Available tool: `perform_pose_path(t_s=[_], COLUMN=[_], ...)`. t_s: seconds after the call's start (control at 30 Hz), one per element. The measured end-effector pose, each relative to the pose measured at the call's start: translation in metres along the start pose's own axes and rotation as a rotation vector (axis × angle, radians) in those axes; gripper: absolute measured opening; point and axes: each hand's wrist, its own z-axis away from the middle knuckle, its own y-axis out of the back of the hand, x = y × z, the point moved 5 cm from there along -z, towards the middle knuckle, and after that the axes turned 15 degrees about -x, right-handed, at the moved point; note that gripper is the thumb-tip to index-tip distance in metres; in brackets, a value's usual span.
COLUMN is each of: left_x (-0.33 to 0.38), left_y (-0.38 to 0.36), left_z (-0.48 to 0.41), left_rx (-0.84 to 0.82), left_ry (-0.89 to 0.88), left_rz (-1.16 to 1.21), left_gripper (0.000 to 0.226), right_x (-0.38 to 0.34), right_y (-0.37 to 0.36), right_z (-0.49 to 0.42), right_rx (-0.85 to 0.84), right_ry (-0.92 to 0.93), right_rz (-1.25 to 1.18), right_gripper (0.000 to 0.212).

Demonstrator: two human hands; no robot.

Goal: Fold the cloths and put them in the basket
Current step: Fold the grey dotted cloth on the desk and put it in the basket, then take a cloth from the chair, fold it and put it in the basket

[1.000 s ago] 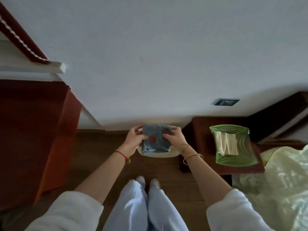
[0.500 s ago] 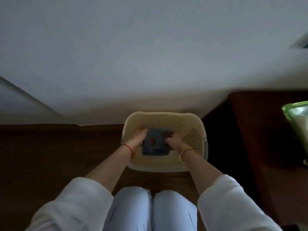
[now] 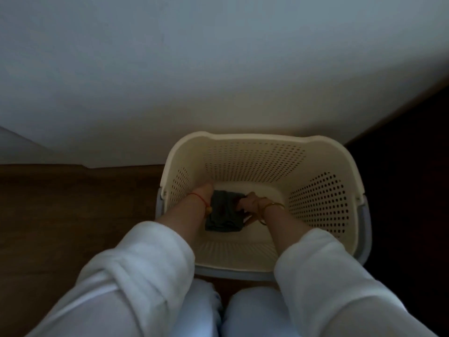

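A cream plastic laundry basket (image 3: 315, 198), rounded at the corners with perforated walls, stands on a dark wooden floor (image 3: 73, 203) against a pale wall (image 3: 218, 69). A folded grey cloth (image 3: 222, 215) lies on its smooth bottom. The left hand (image 3: 202, 190) touches the cloth's left edge, its grip hidden. The right hand (image 3: 247, 203) curls its fingers onto the right edge. White sleeves (image 3: 145, 259) cross the near rim; the basket's right half stays open.

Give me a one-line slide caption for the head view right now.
Both hands, left hand and right hand, lower a folded dark cloth to the bottom of the cream perforated basket.
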Motion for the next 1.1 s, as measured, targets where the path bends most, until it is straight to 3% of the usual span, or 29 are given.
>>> perform_pose_path(t_s=[0.13, 0.37, 0.57, 0.73, 0.83, 1.03, 1.1], left_x=[-0.012, 0.005, 0.023, 0.067, 0.088, 0.12, 0.127], left_y=[-0.005, -0.005, -0.004, -0.031, -0.035, -0.024, -0.015], left_z=[0.004, 0.048, 0.126, 0.284, 0.384, 0.573, 0.636], left_rx=[0.027, 0.158, -0.091, -0.191, -0.204, -0.181, -0.152], left_ry=[0.076, -0.045, -0.042, -0.173, -0.242, -0.505, -0.606], left_rz=[0.001, 0.014, 0.086, 0.123, 0.134, 0.118, 0.104], left_gripper=[0.057, 0.037, 0.039, 0.041, 0.025, 0.017, 0.026], right_x=[0.012, 0.0, -0.043, -0.084, -0.113, -0.165, -0.183], right_y=[-0.005, -0.004, -0.02, -0.06, -0.084, -0.141, -0.165], right_z=[-0.006, 0.027, 0.14, 0.278, 0.367, 0.533, 0.591], right_rx=[-0.056, -0.003, 0.143, 0.14, 0.168, 0.183, 0.165], right_ry=[-0.063, -0.058, 0.129, 0.241, 0.322, 0.485, 0.536], right_rz=[-0.015, 0.068, -0.012, -0.108, -0.095, -0.069, -0.027], right_gripper=[0.062, 0.058, 0.04, 0.034, 0.033, 0.034, 0.032])
